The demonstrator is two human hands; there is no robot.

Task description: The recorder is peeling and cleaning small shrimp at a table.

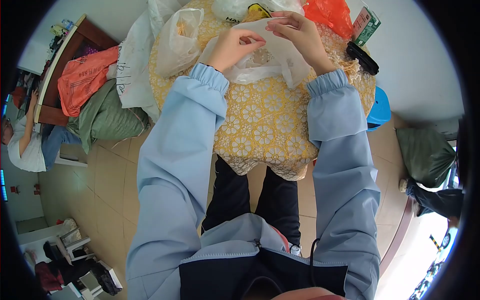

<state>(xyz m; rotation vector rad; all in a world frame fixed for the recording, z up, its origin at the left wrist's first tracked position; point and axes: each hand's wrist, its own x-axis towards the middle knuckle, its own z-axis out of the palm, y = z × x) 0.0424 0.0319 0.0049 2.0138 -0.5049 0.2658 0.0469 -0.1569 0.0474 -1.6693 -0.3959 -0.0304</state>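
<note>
A thin white plastic bag (247,77) lies open on the round table with small pale beads (261,58) inside. Above its left part is my left hand (240,47), thumb and fingertips brought together; whether something thin is between them is too small to tell. My right hand (300,35) hovers over the bag's far right side with bent fingers, the fingertips near the bag's upper edge. I cannot tell if they pinch it. The patterned yellow and white tablecloth (258,116) spreads beneath both wrists.
Another plastic bag (179,47) stands left, a red plastic bag (332,17) far right. Beside the latter are a green box (365,28), a black case (362,58) and pale bead strands (348,67). A blue stool (379,108) stands right, a green sack (112,112) left. A person (28,146) sits far left.
</note>
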